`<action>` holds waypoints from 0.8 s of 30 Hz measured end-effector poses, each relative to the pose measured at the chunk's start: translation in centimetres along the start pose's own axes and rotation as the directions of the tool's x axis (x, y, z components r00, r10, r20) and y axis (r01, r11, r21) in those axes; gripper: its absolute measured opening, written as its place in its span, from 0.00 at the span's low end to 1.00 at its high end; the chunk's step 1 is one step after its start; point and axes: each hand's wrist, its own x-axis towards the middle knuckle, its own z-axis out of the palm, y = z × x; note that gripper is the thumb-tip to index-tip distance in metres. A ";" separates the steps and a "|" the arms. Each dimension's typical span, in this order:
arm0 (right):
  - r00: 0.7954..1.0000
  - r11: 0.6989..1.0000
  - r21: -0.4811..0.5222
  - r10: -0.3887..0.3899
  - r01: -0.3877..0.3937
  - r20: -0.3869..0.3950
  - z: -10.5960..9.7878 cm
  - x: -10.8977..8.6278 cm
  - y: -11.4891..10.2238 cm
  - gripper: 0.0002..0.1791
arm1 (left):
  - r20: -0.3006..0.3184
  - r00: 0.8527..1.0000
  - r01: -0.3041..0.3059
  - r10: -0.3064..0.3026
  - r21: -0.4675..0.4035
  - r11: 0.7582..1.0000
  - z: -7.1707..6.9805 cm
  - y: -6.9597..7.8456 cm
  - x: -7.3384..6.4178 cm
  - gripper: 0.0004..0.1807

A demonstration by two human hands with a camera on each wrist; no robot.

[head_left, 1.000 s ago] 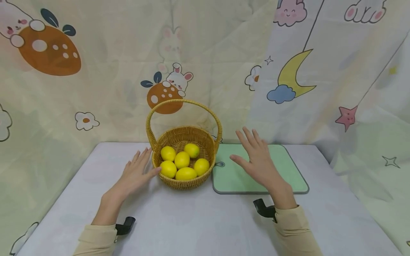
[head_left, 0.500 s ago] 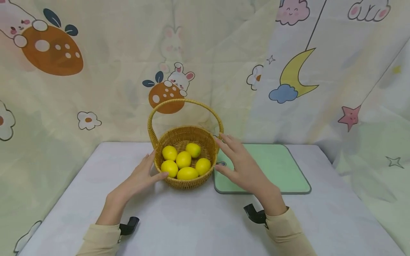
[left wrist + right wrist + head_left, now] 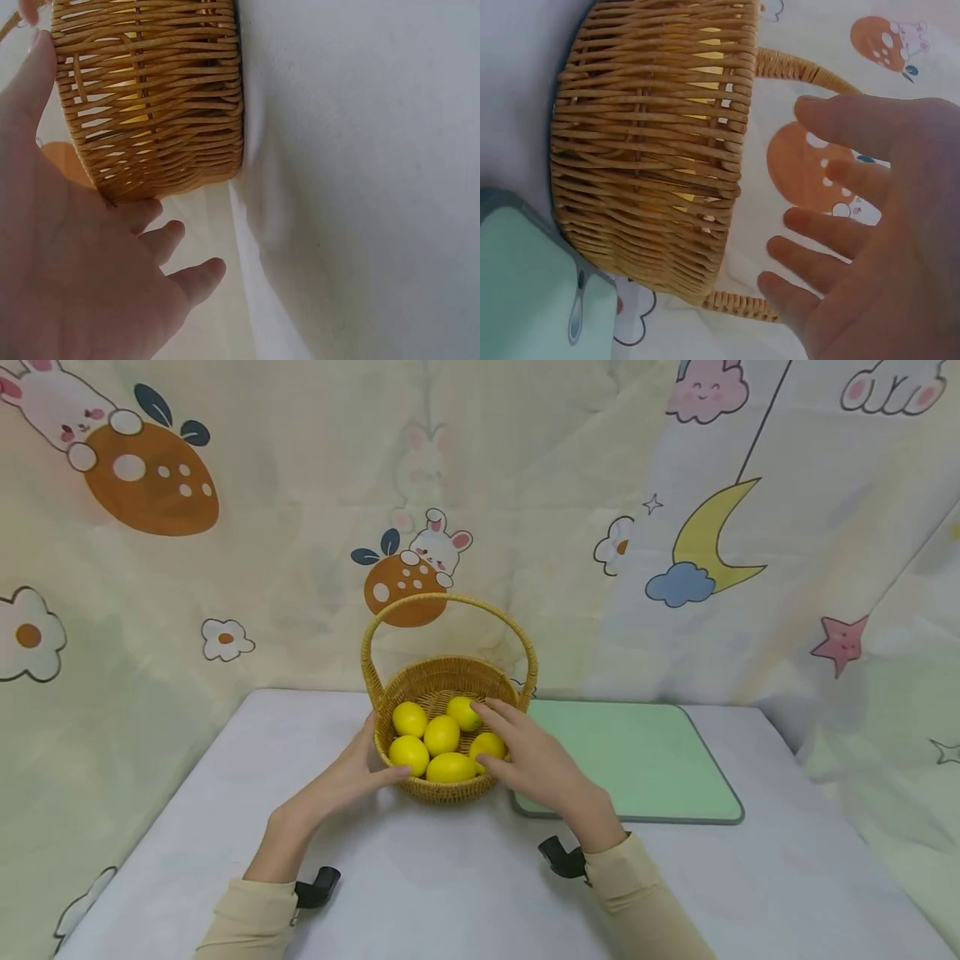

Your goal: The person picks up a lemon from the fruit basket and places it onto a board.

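A wicker basket (image 3: 453, 791) with a tall arched handle holds several yellow lemons (image 3: 452, 768). My left hand (image 3: 341, 781) rests against the basket's left side. Its thumb lies at the front rim, while the other fingers reach along the wall; in the left wrist view, the fingertips (image 3: 199, 281) extend past the weave. Over the right rim hovers my right hand (image 3: 542, 768), its spread fingers overlapping the lemons at that side. Between those fingers and the basket wall (image 3: 652, 150), the right wrist view shows a gap.
A pale green cutting board (image 3: 633, 760) with a grey edge lies right of the basket on the white-covered table (image 3: 420, 885). A patterned cloth (image 3: 300, 527) hangs close behind. Both wrists carry black camera mounts (image 3: 561, 857).
My right hand has moved left from above the cutting board to over the basket's right rim. My left hand has come closer against the basket. The head view has shifted slightly.
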 end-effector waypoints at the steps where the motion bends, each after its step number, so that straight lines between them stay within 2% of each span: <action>1: 1.000 1.000 -0.004 0.020 -0.020 0.009 0.2 0.2 0.0 0.39 | 0.003 1.000 0.009 -0.009 -0.010 1.000 0.1 0.0 0.0 0.64; 6: 0.989 0.993 -0.016 0.122 -0.121 0.086 0.8 1.1 -0.1 0.37 | 0.025 0.999 0.035 -0.034 -0.053 0.998 0.4 0.1 0.0 0.65; 10: 0.977 0.985 -0.029 0.174 -0.171 0.123 1.1 1.7 -0.3 0.37 | 0.030 0.999 0.047 -0.045 -0.092 0.995 0.6 0.2 0.1 0.66; 18: 0.973 0.974 -0.128 0.202 -0.187 0.112 2.2 3.1 -0.9 0.32 | 0.042 0.998 0.059 -0.053 -0.159 0.986 0.9 0.2 0.0 0.65; 24: 0.974 0.964 -0.199 0.201 -0.177 0.108 2.9 3.9 -1.3 0.30 | 0.023 0.999 0.037 -0.033 -0.193 0.980 1.1 0.4 -0.1 0.67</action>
